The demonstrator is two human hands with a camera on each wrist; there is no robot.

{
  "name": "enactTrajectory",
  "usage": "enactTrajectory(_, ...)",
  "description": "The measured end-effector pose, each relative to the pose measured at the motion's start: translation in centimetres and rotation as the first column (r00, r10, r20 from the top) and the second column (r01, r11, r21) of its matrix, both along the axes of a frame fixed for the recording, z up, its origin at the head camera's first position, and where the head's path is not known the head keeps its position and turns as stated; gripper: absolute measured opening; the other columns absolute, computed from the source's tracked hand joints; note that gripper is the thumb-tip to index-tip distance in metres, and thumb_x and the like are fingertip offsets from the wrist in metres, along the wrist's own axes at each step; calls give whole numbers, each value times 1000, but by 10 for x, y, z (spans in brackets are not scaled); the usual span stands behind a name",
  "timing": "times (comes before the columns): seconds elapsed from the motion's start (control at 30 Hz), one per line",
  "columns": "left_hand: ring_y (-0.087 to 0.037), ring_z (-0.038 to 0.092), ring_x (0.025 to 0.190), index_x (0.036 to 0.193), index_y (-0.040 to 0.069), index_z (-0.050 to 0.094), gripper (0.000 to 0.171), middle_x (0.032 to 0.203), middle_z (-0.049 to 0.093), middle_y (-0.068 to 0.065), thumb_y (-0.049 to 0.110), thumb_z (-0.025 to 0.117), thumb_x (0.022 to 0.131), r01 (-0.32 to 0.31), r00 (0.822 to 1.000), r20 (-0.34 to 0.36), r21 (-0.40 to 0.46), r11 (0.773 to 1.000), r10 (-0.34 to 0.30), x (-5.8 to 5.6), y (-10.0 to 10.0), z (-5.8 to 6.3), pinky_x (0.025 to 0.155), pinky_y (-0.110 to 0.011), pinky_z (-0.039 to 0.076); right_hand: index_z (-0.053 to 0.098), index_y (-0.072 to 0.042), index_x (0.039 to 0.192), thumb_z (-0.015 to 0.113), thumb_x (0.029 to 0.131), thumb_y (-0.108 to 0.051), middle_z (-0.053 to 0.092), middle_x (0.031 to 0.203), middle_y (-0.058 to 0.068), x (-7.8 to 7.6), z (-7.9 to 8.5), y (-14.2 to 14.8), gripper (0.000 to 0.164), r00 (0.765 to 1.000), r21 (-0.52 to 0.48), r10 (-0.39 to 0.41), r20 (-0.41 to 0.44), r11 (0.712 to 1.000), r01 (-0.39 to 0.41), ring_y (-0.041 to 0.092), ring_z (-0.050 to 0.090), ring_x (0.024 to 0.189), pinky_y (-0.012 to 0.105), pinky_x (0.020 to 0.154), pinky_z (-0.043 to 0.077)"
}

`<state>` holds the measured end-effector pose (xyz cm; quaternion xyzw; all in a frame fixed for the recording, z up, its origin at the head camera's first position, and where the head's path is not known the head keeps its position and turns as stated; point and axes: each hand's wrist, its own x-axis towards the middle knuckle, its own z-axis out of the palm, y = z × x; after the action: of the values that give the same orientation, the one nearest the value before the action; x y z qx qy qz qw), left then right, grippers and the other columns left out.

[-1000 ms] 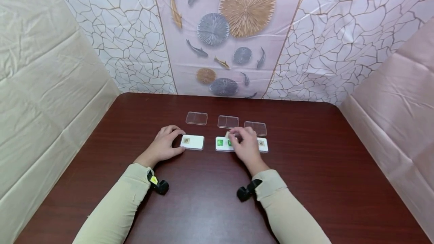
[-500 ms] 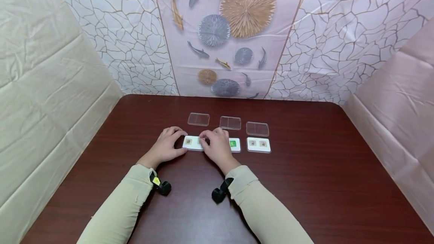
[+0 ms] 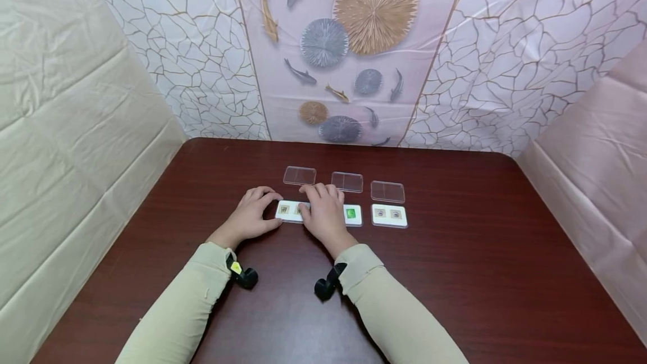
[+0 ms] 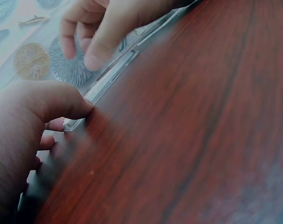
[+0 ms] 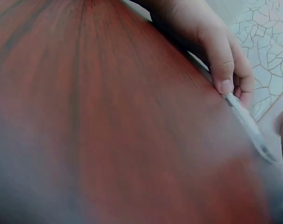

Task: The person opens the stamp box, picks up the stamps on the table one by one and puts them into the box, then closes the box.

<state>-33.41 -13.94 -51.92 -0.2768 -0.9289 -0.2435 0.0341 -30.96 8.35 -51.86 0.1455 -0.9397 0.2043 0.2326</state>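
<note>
My left hand holds a flat clear-edged case with a white insert, its thumb on the near edge and forefinger at the far edge. One small brown square sits on the insert's left half; another, partly hidden brown square shows beside my right thumb. My right hand reaches over that case's right end and the middle case, fingers extended and spread, gripping nothing. In the left wrist view its fingertips appear above the case. A green square shows on the middle white case.
A third white case with two small brown squares lies to the right. Behind the cases lie clear lids: a left lid, a middle lid and a right lid. The dark wooden table meets a patterned cloth backdrop.
My right hand moved left from the middle case to the left one, then unpinched its fingers. A second brown square now shows on the left case. My left hand kept its hold.
</note>
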Motion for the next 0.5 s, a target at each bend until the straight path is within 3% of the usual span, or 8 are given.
enactTrajectory(0.17, -37, 38, 133, 129, 16, 63, 50, 138, 49, -12, 33, 75, 84, 3, 1000, 5, 4, 1000, -3, -2, -1, 1, 111, -58, 29, 61, -17, 132, 66, 97, -23, 65, 118, 4, -21, 20, 11, 36, 999, -107, -6, 45, 994, 11, 30, 50, 116, 52, 105, 34)
enactTrajectory(0.3, -37, 38, 132, 127, 16, 63, 49, 137, 50, -11, 33, 76, 83, -4, 1000, 0, 8, 1000, 4, -2, -2, 1, 111, -57, 29, 55, -16, 142, 63, 100, -29, 58, 139, 6, -42, 32, 21, 45, 986, -13, 27, 167, 1000, -25, 32, 45, 131, 52, 111, 32)
enactTrajectory(0.5, -36, 39, 132, 127, 17, 63, 49, 137, 49, -9, 34, 76, 83, -2, 1000, 11, 0, 1000, 2, -1, -1, -1, 110, -56, 30, 36, -18, 158, 60, 100, -43, 40, 158, 8, -65, 31, 31, 67, 926, 156, 48, 376, 981, -115, 33, 31, 146, 54, 118, 24)
